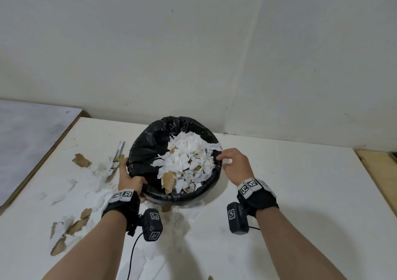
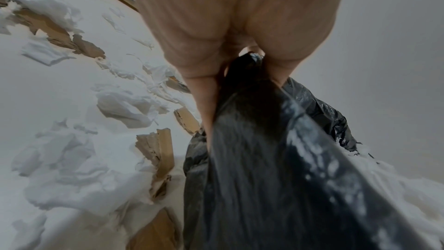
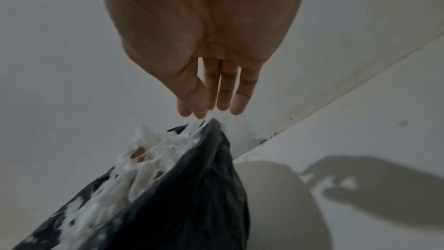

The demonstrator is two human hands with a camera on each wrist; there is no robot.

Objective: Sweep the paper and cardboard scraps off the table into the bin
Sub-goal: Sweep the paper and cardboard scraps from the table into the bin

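Gripping the near-left rim of the bin [image 1: 150,150], the left hand [image 1: 129,178] sits at the bin's 8 o'clock position, thumb hooked over the black liner and fingers wrapped along the outer wall; the left wrist view confirms liner plastic pinched between thumb and fingers.

Nearest the viewer, on the white table [image 1: 300,193], brown cardboard scraps [image 1: 73,226] and white paper scraps [image 1: 101,196] lie at the table's 8 o'clock area, left of the left forearm. A further cluster of paper and cardboard pieces lies at the bin's 9 o'clock side, just beyond the left fingertips, with one isolated brown cardboard piece [image 1: 81,160] farther left.

At the bin's 3 o'clock position, the right hand [image 1: 234,163] is released: in the right wrist view the fingers [image 3: 225,86] extend straight and close together, tips just above the rim and the white paper at its edge. Contact cannot be confirmed.

The bin stands upright on the table at centre, lined with a black bag and heaped with white paper and some brown cardboard, the heap biased toward 3 o'clock. Beyond the bin, at 12 o'clock, a plain white wall [image 1: 193,43] meets the table's far edge.
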